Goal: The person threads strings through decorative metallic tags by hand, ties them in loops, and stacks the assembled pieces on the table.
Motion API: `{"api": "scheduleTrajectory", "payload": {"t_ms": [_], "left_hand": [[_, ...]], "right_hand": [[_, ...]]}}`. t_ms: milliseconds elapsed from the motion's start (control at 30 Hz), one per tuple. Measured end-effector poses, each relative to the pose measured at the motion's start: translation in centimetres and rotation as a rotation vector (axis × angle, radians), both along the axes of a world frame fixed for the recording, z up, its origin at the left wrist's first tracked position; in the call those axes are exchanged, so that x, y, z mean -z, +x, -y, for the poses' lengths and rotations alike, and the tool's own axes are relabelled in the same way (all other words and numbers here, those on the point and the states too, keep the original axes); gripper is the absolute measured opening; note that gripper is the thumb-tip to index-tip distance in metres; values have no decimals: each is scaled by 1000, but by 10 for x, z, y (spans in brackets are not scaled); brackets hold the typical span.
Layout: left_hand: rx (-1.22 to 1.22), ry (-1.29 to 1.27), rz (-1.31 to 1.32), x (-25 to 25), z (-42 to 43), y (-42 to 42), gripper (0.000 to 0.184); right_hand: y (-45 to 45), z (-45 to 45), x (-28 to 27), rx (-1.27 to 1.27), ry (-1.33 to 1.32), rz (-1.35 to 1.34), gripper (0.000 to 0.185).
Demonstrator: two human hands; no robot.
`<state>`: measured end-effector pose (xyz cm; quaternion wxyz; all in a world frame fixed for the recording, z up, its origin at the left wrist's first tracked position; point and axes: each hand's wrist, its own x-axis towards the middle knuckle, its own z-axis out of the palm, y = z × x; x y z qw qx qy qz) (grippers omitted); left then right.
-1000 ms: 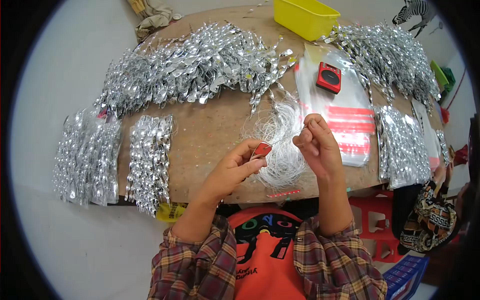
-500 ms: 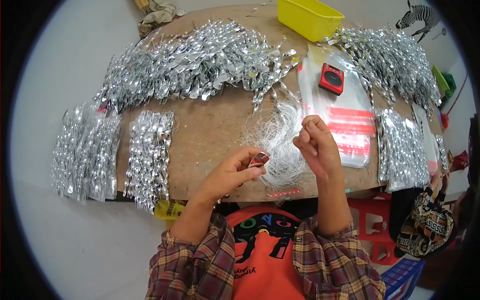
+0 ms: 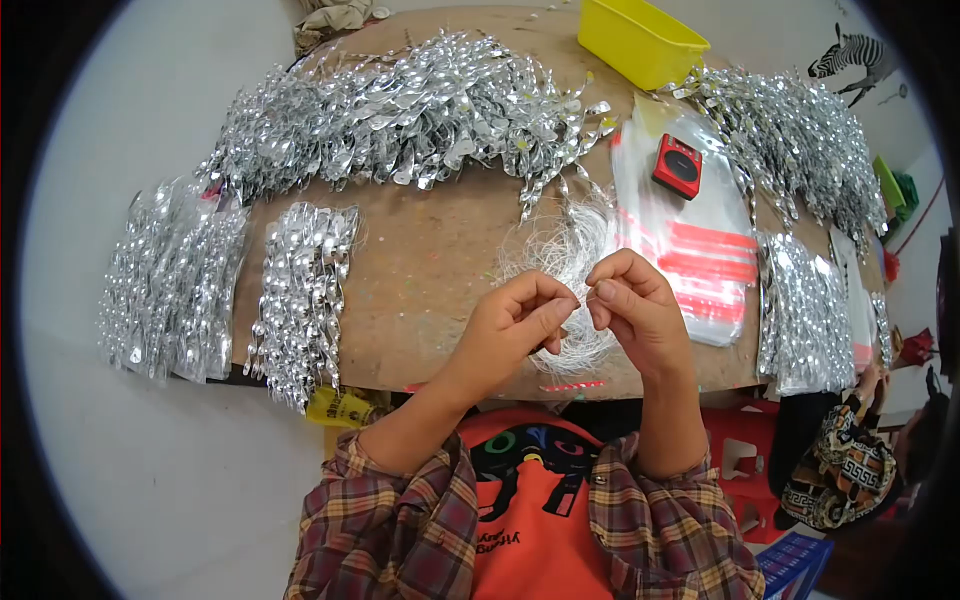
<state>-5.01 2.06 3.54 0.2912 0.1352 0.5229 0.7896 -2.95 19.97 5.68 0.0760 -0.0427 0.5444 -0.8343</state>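
Over the near part of the table, my left hand [image 3: 522, 325] is closed, thumb pressed to forefinger; what it pinches is too small to make out. Close on its right, my right hand [image 3: 640, 308] is closed too, its fingertips together on something too fine to see. The fingertips of both hands nearly meet. Beneath and behind them lies a loose tangle of thin white string [image 3: 578, 245]. Clear plastic bags with red stripes [image 3: 705, 262] lie to the right, with a small red-and-black device [image 3: 678, 167] on top.
Silver twisted strips [image 3: 420, 115] are heaped at the back, with more strips [image 3: 305, 290] at the left. Another silver bundle [image 3: 805, 310] lies at the right. A yellow bin [image 3: 640, 45] stands at the back edge. A person [image 3: 850, 465] sits at the far right beside a red stool [image 3: 745, 450].
My hands have come together. The red piece seen earlier in my left hand no longer shows. The whole view has shifted slightly.
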Motion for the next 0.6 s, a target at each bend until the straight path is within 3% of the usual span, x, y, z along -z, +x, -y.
{"api": "scheduleTrajectory", "payload": {"t_ms": [167,400,500,567,600], "left_hand": [[-118,-74,-227,-13,0,6,11],[-97,-106,-199,-12,4,6,12],[-126,-190,-190,-15,5,6,12],[-196,-183,-268,-13,4,6,12],[-199,-184,-268,-11,4,5,12]], "right_hand": [[1,2,-3,44,-58,-26,13],[-2,-7,-4,81,-89,-46,18],[-2,-9,-5,121,125,-59,19],[-1,-8,-6,332,393,-254,21],[0,-7,-8,329,393,-255,21]]}}
